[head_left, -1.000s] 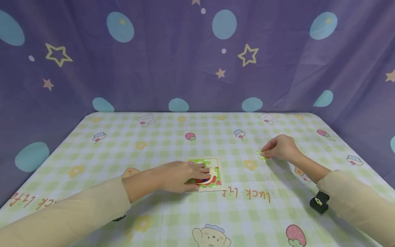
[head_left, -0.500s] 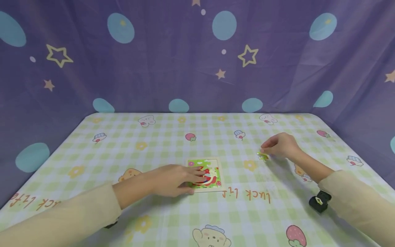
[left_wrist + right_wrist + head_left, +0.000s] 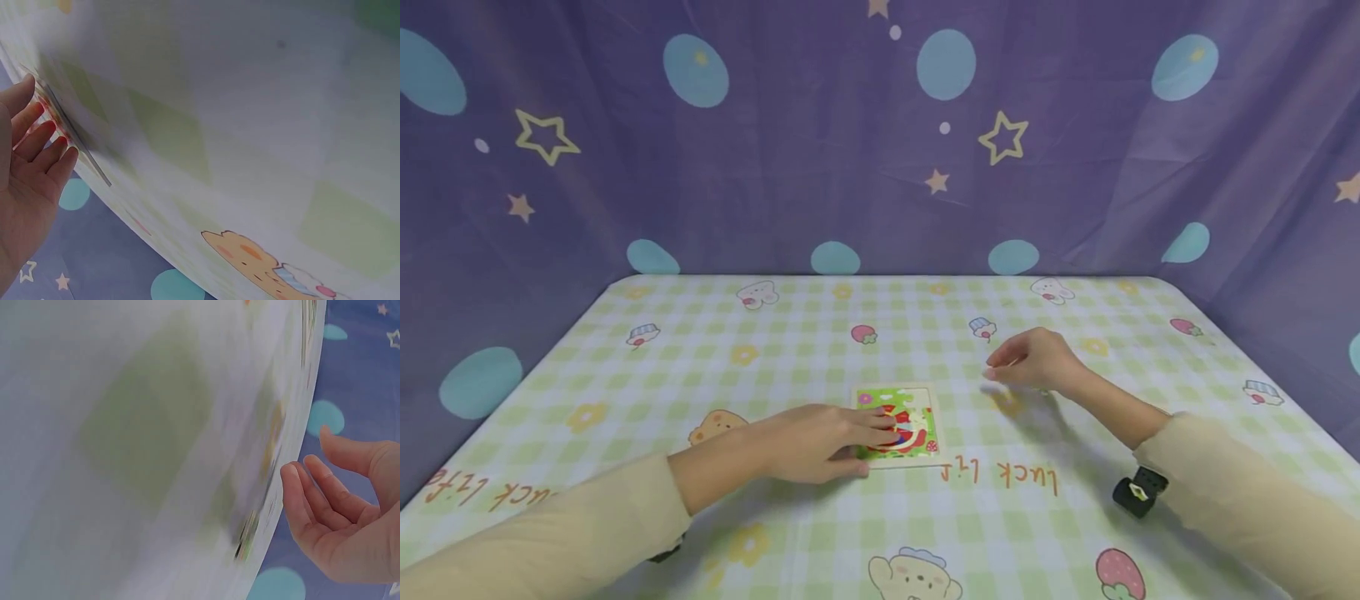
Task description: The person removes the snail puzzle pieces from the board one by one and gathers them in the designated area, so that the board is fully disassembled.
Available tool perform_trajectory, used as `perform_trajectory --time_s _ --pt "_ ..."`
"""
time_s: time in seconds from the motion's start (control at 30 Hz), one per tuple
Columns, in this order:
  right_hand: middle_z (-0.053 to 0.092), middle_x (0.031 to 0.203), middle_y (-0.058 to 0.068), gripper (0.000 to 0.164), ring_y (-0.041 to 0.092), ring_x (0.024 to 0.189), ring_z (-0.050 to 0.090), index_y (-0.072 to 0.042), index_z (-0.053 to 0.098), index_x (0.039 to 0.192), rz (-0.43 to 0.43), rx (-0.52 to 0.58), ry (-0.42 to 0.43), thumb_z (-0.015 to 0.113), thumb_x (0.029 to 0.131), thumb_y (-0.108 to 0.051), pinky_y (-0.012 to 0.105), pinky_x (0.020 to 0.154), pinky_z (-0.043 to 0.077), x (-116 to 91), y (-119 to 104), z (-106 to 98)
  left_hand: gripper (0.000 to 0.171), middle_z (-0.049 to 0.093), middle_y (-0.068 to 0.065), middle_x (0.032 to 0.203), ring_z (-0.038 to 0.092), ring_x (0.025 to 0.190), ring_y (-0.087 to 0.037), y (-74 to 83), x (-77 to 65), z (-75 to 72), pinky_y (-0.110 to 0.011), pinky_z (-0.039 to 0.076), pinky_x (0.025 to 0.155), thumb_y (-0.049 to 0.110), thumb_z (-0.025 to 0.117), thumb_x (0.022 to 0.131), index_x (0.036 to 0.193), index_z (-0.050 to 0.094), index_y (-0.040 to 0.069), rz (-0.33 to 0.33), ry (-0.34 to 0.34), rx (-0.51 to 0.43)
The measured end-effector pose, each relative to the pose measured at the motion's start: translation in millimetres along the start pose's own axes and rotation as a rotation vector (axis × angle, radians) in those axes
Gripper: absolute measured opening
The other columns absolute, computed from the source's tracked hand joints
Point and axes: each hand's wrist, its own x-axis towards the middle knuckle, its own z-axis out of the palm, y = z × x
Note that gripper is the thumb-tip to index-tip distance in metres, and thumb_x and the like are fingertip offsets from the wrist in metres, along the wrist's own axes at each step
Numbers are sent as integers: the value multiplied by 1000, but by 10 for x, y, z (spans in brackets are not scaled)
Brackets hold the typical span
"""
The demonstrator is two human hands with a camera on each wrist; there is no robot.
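Note:
A small square jigsaw puzzle [image 3: 917, 400] in a pale frame lies at the middle of the table, its picture green, red and white. My left hand [image 3: 820, 442] reaches over its left side with extended fingers; the left wrist view shows the fingertips [image 3: 70, 156] at the board's edge. To the right, my right hand [image 3: 1041, 362] hovers above the cloth with bent fingers. In the right wrist view the thumb and fingers [image 3: 294, 494] stand apart and hold nothing. A small green puzzle piece [image 3: 248, 534] lies on the cloth under that hand, mostly hidden in the head view.
A checked cloth [image 3: 805, 333] with printed cartoons and lettering covers the table. Behind it hangs a purple curtain [image 3: 820, 150] with stars and blue ovals. A black wrist device [image 3: 1138, 492] shows below the right sleeve.
My right hand has come away from the green piece, which stays on the cloth, and has moved left toward the puzzle. The left hand has slid slightly left on the board.

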Motion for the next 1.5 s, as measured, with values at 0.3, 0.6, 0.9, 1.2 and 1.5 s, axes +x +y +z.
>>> perform_trajectory --time_s 0.3,0.6,0.9,1.2,1.5 --pt "77 87 6 17 15 79 72 -9 76 89 -124 9 -34 79 79 -22 29 76 56 141 -296 322 48 44 1 151 44 139 -15 -13 19 8 -37 47 105 32 57 96 142 48 21 33 3 -5" --pt "77 83 4 13 10 75 69 -10 76 86 -179 21 -65 78 79 -21 25 74 54 185 -567 487 50 42 1 152 37 143 -16 -20 19 19 -40 40 113 34 57 96 143 47 19 22 -2 -1" --pt "76 84 4 15 10 75 68 -10 76 87 -162 8 -47 79 79 -22 24 72 54 178 -662 516 49 42 0 152 37 143 -17 -8 19 11 -40 39 114 31 58 96 142 48 18 12 -11 -47" --pt "77 85 3 13 9 75 69 -11 76 87 -134 35 -84 79 79 -22 23 72 55 178 -738 582 48 43 2 151 39 142 -16 -48 25 33 -41 40 113 26 59 95 142 49 22 14 -17 -85" --pt "76 82 -2 13 6 73 65 -15 77 89 -84 42 -153 78 80 -24 21 70 50 185 -830 623 49 43 -2 151 42 140 -19 -85 30 -13 -42 40 113 23 60 94 141 49 19 40 -28 -122"
